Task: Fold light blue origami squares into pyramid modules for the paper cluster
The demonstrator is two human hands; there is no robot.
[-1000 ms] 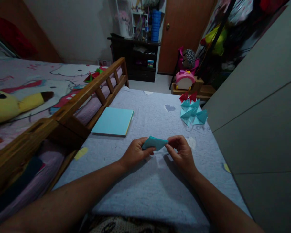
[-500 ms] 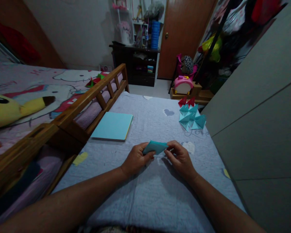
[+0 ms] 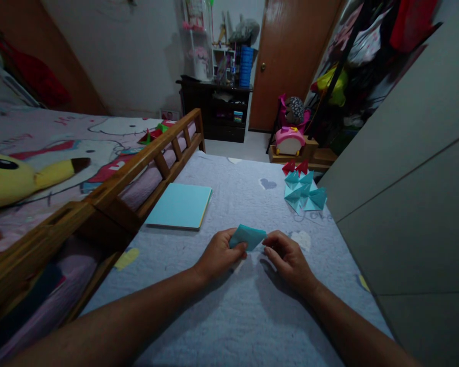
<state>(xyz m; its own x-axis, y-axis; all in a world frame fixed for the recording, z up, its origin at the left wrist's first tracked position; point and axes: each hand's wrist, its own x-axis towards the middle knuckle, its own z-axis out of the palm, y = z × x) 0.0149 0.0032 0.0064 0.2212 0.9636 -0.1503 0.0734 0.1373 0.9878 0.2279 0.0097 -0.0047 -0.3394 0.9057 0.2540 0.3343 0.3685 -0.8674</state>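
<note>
A folded piece of turquoise paper [image 3: 251,236] is pinched between the thumb and fingers of my left hand [image 3: 219,259], held above the bedsheet. Its pointed right corner faces my right hand [image 3: 291,262]. The right fingers are curled close by that corner, with a gap between thumb and forefinger and nothing seen in them. On the sheet to the left lies a stack of square light-blue paper [image 3: 179,205]. Over to the right stand several folded light-blue paper pieces [image 3: 301,192], with red folded paper pieces [image 3: 295,167] just behind them.
A pale patterned bedsheet [image 3: 237,316] spreads beneath my hands. Along the left runs a wooden bed rail [image 3: 149,160], with a yellow plush toy [image 3: 19,178] beyond it. A pale cabinet [image 3: 401,193] borders the right. A dark shelf unit [image 3: 214,109] and a wooden door [image 3: 279,66] are at the back.
The view has tilted up slightly. My left hand has turned the folded paper so more of its flat face shows. My right fingertips have come slightly away from its corner.
</note>
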